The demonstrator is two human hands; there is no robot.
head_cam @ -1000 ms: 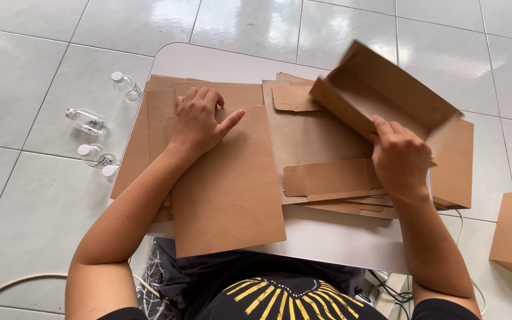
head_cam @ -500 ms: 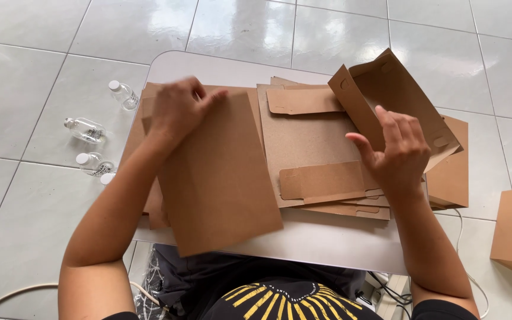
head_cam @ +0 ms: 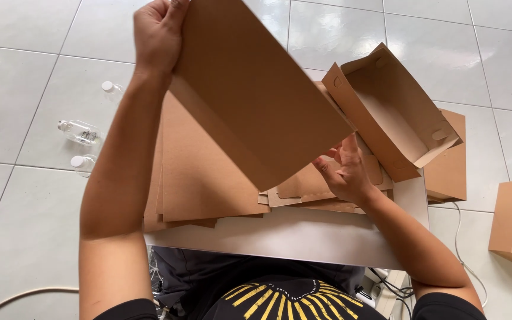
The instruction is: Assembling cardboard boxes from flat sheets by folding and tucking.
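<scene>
Lifted off counter (head_cam: 303, 237) since earlier frame: flat cardboard sheet (head_cam: 256, 89), pinched in left hand (head_cam: 158, 32); right hand (head_cam: 342, 172) spread open beneath; one folded box (head_cam: 395, 109) done, flat stack (head_cam: 202, 184) unfolded.

Both arms are bare from the short black sleeves down to the left hand (head_cam: 158, 35) and right hand (head_cam: 344, 172); no rings or watch show. The black shirt (head_cam: 285, 299) carries a yellow fan of stripes across the chest
</scene>
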